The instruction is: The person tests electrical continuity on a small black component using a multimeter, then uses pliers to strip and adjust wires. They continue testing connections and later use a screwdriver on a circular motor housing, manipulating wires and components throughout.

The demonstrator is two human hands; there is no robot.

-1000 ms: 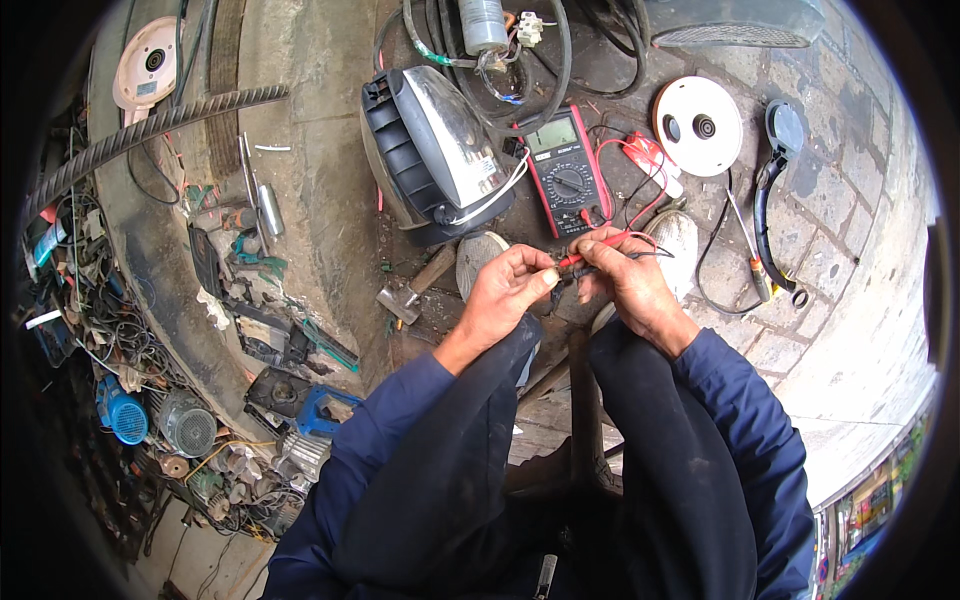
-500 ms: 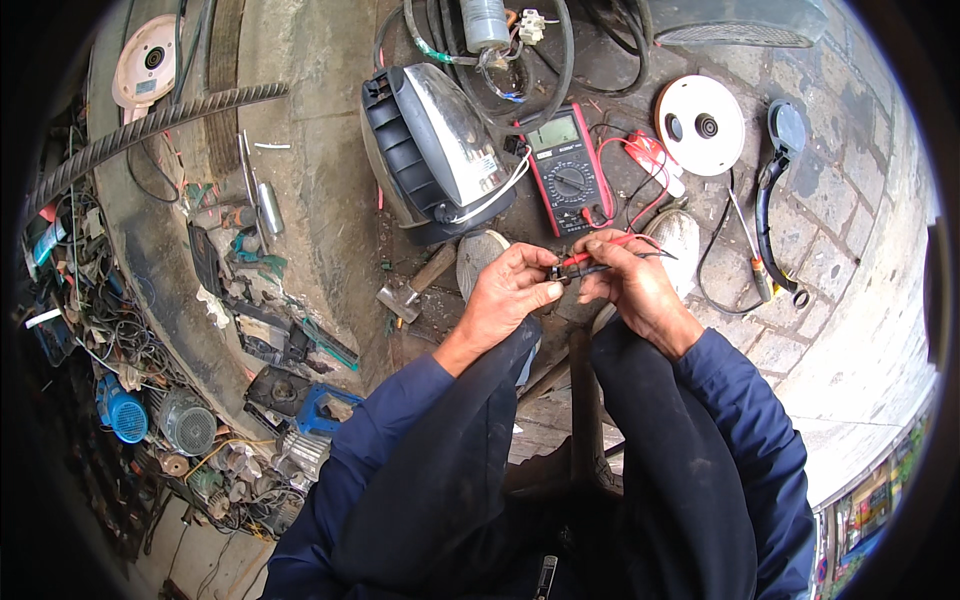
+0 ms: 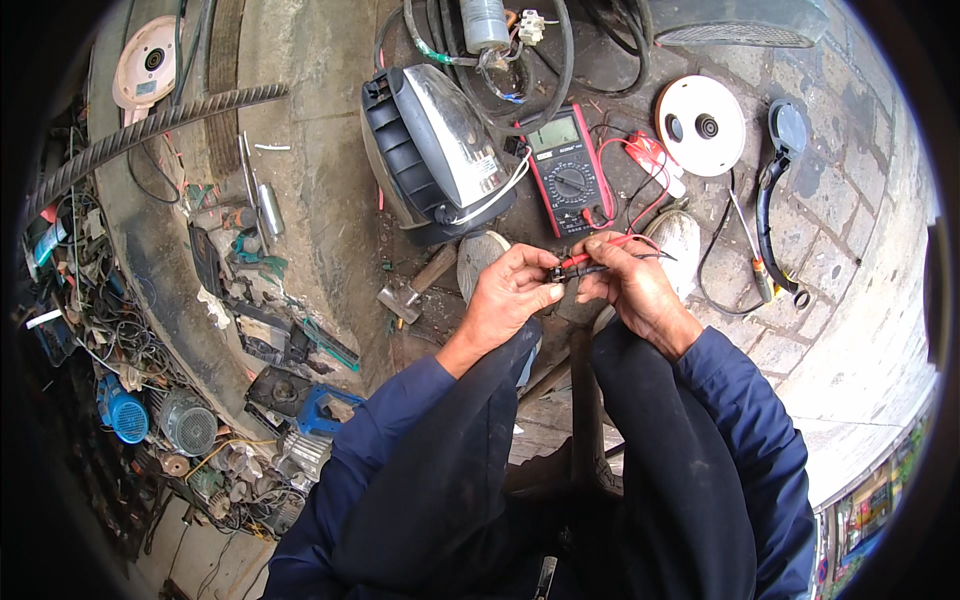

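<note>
Between thumb and fingers, my left hand [image 3: 505, 300] pinches a small dark part [image 3: 557, 273] with a bit of metal on it. My right hand [image 3: 640, 285] grips a red test probe [image 3: 592, 257] and a black test probe [image 3: 598, 269] together, their tips reaching the small part. Whether both tips touch it I cannot tell. Just beyond my hands lies a red-framed digital multimeter [image 3: 568, 165], with a red lead and a black lead running from it. To its left a silver and black electric kettle [image 3: 440, 150] rests on its side.
A white round kettle base [image 3: 701, 125], a screwdriver [image 3: 755, 255] and a black handle piece [image 3: 775, 180] lie to the right. By my left shoe is a hammer [image 3: 415, 285]. A ribbed steel bar [image 3: 160, 125] and heaped scrap with motors [image 3: 188, 422] fill the left. Cables [image 3: 560, 80] coil at the back.
My left hand has tilted the small part very slightly against the probe tips. Everything else stays where it was.
</note>
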